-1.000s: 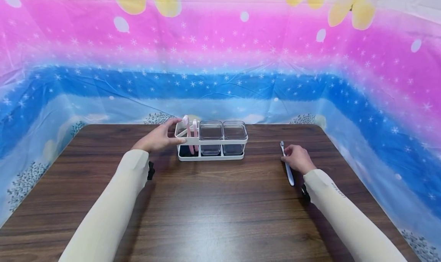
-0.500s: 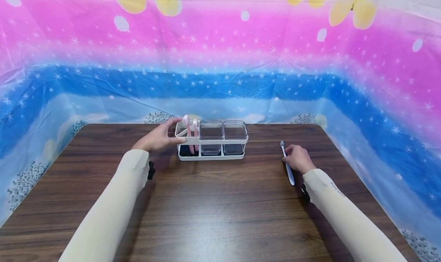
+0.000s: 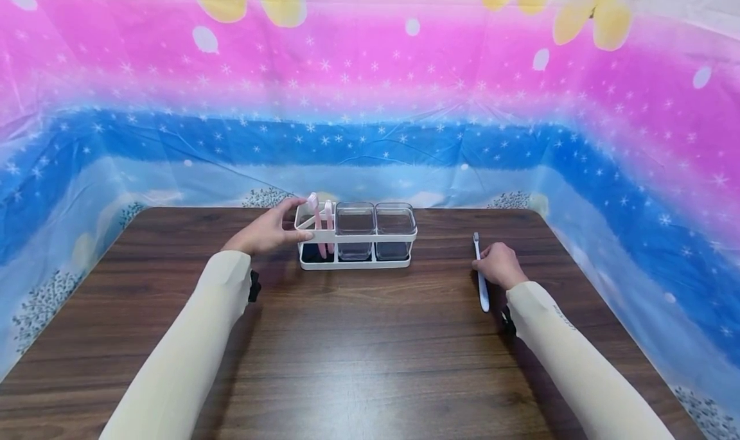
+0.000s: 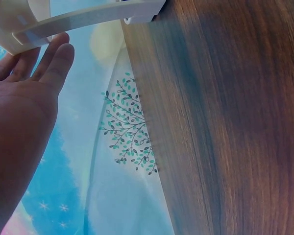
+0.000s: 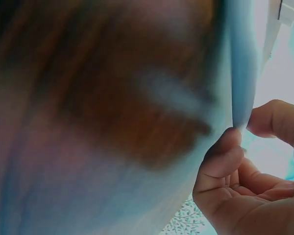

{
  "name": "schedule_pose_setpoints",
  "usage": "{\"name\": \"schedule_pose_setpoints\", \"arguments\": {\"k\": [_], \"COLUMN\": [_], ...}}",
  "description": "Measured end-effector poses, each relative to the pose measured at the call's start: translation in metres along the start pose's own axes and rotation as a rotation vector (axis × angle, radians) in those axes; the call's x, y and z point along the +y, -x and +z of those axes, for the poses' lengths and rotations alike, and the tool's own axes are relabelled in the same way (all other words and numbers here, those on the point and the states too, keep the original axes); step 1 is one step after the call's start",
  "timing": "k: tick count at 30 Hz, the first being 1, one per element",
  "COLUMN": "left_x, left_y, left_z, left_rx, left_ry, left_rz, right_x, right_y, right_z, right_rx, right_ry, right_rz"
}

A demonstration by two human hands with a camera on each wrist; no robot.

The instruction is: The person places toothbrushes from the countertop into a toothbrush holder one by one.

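Observation:
In the head view, a white toothbrush holder stands near the table's far edge. My left hand grips its left end, thumb in front and fingers behind. The left wrist view shows those fingers against the holder's pale frame. Two pink toothbrushes stand in the left compartment, and clear cups fill the other two. Over to the right, my right hand pinches a white toothbrush between thumb and fingers, its bristle head pointing away from me. Its handle looms large in the right wrist view.
The dark wooden table extends below both forearms. A patterned cloth backdrop hangs around the table's far and side edges. A black strap shows at my left wrist.
The white toothbrush has turned slightly in my right hand: its handle end has swung left and its head shifted a little away. My left hand and the holder have stayed put.

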State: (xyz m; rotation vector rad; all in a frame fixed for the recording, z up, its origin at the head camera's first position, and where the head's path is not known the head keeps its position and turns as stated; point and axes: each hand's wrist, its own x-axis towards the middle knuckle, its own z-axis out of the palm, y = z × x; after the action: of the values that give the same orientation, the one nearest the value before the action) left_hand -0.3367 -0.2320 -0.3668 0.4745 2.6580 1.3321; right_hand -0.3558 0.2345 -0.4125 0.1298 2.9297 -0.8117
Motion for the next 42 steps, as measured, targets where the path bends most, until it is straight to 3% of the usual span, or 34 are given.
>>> {"name": "schedule_pose_setpoints", "arguments": {"k": [9, 17, 24, 31, 42], "left_x": [0.0, 0.0, -0.001, -0.001, -0.001], "left_y": [-0.001, 0.0, -0.001, 0.0, -0.001], "left_z": [0.0, 0.001, 0.0, 0.001, 0.0], "left_rx": [-0.003, -0.003, -0.003, -0.003, -0.006], "left_ry": [0.009, 0.013, 0.021, 0.025, 0.023], "left_rz": [-0.005, -0.012, -0.005, 0.001, -0.002], "right_x": [-0.013, -0.028, -0.04, -0.056, -0.085], "right_y": [-0.001, 0.004, 0.01, 0.02, 0.041], "right_z": [-0.006, -0.013, -0.018, -0.024, -0.033], "right_rx": [0.082, 0.214, 0.315, 0.352, 0.546], "right_ry": [-0.076, -0.115, -0.167, -0.208, -0.327], "right_rz": [-0.04, -0.19, -0.258, -0.328, -0.562]}}
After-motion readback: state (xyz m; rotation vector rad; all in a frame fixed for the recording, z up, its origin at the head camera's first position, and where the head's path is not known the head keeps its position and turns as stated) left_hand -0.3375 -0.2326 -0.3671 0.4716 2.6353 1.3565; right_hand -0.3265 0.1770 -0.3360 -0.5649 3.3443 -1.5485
